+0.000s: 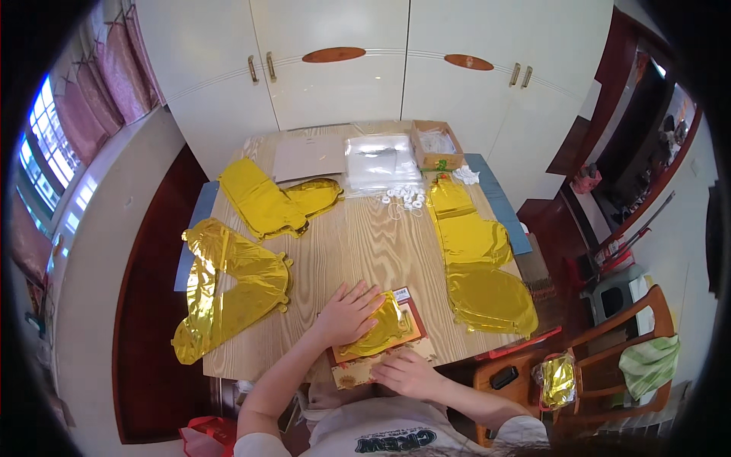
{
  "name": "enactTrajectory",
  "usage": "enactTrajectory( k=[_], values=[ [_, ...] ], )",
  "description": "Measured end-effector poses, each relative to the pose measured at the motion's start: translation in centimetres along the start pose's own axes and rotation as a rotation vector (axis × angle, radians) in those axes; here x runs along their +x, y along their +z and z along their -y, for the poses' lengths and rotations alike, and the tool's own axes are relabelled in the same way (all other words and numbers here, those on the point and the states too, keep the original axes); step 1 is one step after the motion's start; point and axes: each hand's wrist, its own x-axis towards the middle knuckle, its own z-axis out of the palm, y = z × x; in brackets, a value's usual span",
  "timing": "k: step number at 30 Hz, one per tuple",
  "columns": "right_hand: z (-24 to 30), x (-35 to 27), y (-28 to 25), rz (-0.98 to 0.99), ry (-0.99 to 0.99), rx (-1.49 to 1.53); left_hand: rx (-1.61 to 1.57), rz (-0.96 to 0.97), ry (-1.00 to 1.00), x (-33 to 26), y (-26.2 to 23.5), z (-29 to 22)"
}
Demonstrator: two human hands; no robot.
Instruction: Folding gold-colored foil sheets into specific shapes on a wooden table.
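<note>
A folded gold foil balloon lies on a printed red and yellow card at the table's near edge. My left hand is spread flat over the left part of the foil, pressing on it. Just below, my right hand rests its fingers on the card's patterned tan lower flap; its thumb is hard to see. Flat gold foil balloons lie on both sides: one at the far left, another at the near left, and more foil pieces down the right side.
Across the table's back are a grey board, clear plastic bags, small white rings and a cardboard box. White cabinets stand behind. To the right is a wooden chair with a foil-filled package.
</note>
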Motion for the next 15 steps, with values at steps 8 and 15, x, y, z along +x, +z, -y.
enactTrajectory(
  k=[8, 15],
  values=[
    [1.1, -3.3, -7.2, -0.227, -0.001, -0.132, -0.024, 0.042, 0.008, -0.3, 0.3, 0.3],
    [-1.9, -10.0, -13.1, -0.476, 0.429, -0.284, 0.019, -0.006, 0.035, -0.3, 0.1, 0.0]
  ],
)
